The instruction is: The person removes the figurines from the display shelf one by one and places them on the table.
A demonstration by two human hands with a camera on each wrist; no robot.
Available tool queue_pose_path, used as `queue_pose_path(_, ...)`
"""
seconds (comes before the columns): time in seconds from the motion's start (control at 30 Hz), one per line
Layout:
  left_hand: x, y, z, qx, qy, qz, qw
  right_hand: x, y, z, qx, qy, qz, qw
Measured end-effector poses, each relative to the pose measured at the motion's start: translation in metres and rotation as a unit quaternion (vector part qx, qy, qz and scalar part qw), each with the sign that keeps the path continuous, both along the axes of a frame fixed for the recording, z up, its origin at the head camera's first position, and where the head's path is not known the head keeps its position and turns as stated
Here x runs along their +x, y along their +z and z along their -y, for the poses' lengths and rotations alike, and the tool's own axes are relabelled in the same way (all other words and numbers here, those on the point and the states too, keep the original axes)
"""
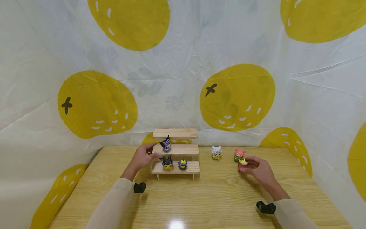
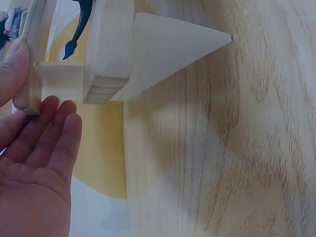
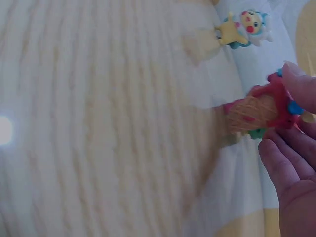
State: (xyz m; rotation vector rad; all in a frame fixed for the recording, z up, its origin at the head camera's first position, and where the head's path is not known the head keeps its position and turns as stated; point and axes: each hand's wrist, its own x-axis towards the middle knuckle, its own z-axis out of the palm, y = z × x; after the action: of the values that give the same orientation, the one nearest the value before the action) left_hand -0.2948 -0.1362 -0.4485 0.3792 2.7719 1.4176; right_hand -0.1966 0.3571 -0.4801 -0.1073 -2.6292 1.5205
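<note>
My left hand [image 1: 140, 159] holds the left end of the middle board of a three-tier wooden display stand [image 1: 184, 149]. In the left wrist view its thumb [image 2: 15, 71] lies on top of that board [image 2: 30, 96], with a finger beneath. At the right, my right hand [image 1: 263, 175] pinches a toy figurine [image 1: 243, 163] with a red body and yellow head. The right wrist view shows this figurine's waffle-patterned cone base [image 3: 252, 114]. Just behind it is a pink-headed figurine [image 1: 239, 153], partly covered. A white-and-yellow figurine [image 1: 216, 152] stands to their left.
On the middle board stands a black-and-purple figurine [image 1: 166, 144]. The lowest board carries a black-eared yellow figurine [image 1: 167, 163] and a small yellow-and-purple figurine [image 1: 182, 164]. A pale cloth [image 1: 177, 95] with yellow fruit shapes hangs behind the wooden table [image 1: 211, 197].
</note>
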Motion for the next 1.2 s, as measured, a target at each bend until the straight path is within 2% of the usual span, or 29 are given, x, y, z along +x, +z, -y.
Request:
queue_pose_path(0.2,0.0,-0.001,0.0,0.004,0.0,0.0,1.0,0.001,0.008,-0.01,-0.071,-0.005,-0.024,0.9972)
queue_pose_path(0.33,0.0,-0.001,0.001,0.001,0.001,0.001,1.0,0.001,0.014,-0.013,-0.096,-0.007,-0.029,0.9949)
queue_pose_path(0.67,-0.001,-0.003,0.0,0.001,0.0,0.0,1.0,0.003,0.027,-0.008,-0.091,-0.015,-0.035,0.9951)
queue_pose_path(0.97,0.001,-0.001,0.003,-0.016,0.004,-0.005,0.9999,0.001,0.037,0.01,-0.127,0.013,-0.044,0.9908)
queue_pose_path(1.2,0.001,-0.001,0.0,-0.007,0.001,-0.002,1.0,0.002,0.042,0.021,-0.147,0.027,-0.048,0.9877)
